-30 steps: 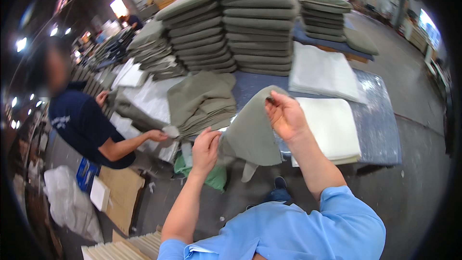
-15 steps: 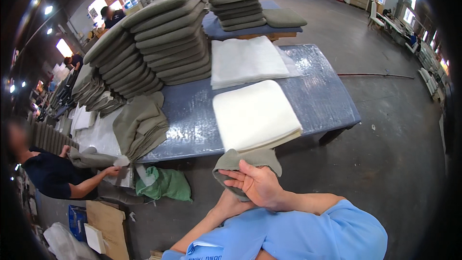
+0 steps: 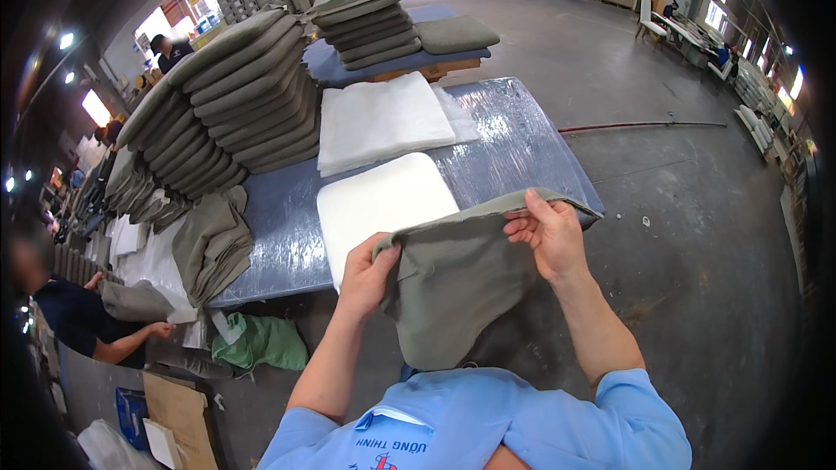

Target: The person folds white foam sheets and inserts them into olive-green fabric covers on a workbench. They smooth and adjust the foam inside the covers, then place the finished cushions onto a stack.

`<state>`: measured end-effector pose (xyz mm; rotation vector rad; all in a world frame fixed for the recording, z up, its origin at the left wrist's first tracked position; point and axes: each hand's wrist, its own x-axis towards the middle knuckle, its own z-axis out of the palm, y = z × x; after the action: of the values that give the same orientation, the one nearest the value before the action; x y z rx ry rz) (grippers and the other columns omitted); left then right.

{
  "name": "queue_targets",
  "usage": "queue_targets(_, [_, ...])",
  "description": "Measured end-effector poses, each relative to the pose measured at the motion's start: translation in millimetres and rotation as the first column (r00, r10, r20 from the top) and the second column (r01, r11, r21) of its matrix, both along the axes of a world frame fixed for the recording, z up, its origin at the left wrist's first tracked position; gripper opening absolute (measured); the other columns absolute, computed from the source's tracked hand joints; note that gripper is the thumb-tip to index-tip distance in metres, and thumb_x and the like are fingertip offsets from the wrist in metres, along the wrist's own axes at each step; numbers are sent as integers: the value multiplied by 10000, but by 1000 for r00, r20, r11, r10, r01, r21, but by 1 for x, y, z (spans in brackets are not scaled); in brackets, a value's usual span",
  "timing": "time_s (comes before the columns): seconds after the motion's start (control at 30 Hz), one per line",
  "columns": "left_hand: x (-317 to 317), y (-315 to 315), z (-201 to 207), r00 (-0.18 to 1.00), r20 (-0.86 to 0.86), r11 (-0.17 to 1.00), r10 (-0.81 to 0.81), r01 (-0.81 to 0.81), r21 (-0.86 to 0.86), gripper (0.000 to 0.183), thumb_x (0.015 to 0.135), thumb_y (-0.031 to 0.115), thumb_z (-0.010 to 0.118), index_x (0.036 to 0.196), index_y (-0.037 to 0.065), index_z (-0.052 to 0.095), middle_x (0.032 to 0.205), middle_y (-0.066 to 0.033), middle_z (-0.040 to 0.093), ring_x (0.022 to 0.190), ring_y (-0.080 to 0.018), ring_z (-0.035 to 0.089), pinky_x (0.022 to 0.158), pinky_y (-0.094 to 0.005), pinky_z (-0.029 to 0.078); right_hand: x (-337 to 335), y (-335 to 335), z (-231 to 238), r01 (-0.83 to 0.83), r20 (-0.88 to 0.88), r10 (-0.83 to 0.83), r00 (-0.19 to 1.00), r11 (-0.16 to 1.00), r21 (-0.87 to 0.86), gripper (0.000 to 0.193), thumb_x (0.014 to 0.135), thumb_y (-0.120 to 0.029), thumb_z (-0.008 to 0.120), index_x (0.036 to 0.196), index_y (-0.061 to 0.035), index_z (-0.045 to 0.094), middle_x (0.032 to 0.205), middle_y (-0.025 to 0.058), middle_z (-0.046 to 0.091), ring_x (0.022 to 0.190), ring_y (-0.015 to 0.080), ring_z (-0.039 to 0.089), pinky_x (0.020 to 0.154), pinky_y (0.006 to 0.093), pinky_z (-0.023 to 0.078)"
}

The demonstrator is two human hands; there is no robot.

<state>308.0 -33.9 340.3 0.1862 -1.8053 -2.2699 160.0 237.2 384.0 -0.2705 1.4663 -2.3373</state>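
Note:
A grey-green fabric cushion cover (image 3: 457, 283) hangs stretched between my two hands, in front of the table. My left hand (image 3: 366, 274) is closed on its upper left edge. My right hand (image 3: 549, 235) pinches the top edge toward the right corner, thumb on top. Behind the cover, a white foam cushion pad (image 3: 383, 204) with rounded corners lies on the table, its near right part hidden by the cloth. Beyond the pad is a stack of fluffy white wadding sheets (image 3: 383, 122).
The blue table (image 3: 531, 139) is wrapped in shiny plastic film. Tall stacks of grey-green cushions (image 3: 252, 96) and a pile of loose covers (image 3: 213, 239) stand on the left. A co-worker (image 3: 87, 322) handles cloth there, near a green sack (image 3: 261, 344) on the floor.
The cover was bunched up close to my body with both hands together. Now my hands are apart and farther forward, and the cloth is spread open between them. The view has shifted right.

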Motion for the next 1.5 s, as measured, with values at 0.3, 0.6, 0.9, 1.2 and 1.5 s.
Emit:
queue_targets(0.3, [-110,12,-10,919,53,773,-391,297,560,696,1126,548,399,1491,-33,514,1456,-181,613,1335,-283,609,1133,-432,495,-104,23,8,221,-111,-213,971,973,70,317,1039,-303,715,839,-59,685,747,68,720,571,124,656,538,259,533])
queue_targets(0.6, [-249,-28,-13,798,-79,571,-597,492,657,705,1098,480,551,1619,45,363,1545,-185,529,1423,-298,530,1194,-443,430,-196,-2,23,340,-144,-340,929,940,-28,303,1036,-293,723,840,-70,663,726,47,683,557,116,623,519,265,530])
queue_targets(0.9, [-291,13,-42,948,112,925,-298,315,-212,852,889,28,812,1606,41,352,1481,-123,556,1382,-235,514,1173,-370,406,-291,-22,1,443,-101,-449,888,893,-77,251,1050,-263,699,923,-48,684,801,62,709,629,119,654,550,265,542])
queue_targets(1.2, [-360,49,-98,922,384,920,-37,-118,374,301,969,129,784,1209,-29,695,1070,-107,757,894,-184,730,731,-316,587,-350,-40,-105,-56,-309,161,937,945,321,397,982,-139,751,1351,-25,656,1043,-23,703,872,63,607,790,234,518])
queue_targets(1.5, [-405,80,-111,936,312,971,165,-209,113,174,962,144,791,1091,34,753,932,-15,754,802,-76,669,707,-253,547,-335,-34,-162,-152,-334,429,839,776,613,252,914,-174,790,1074,8,719,915,125,671,770,245,639,737,351,526])
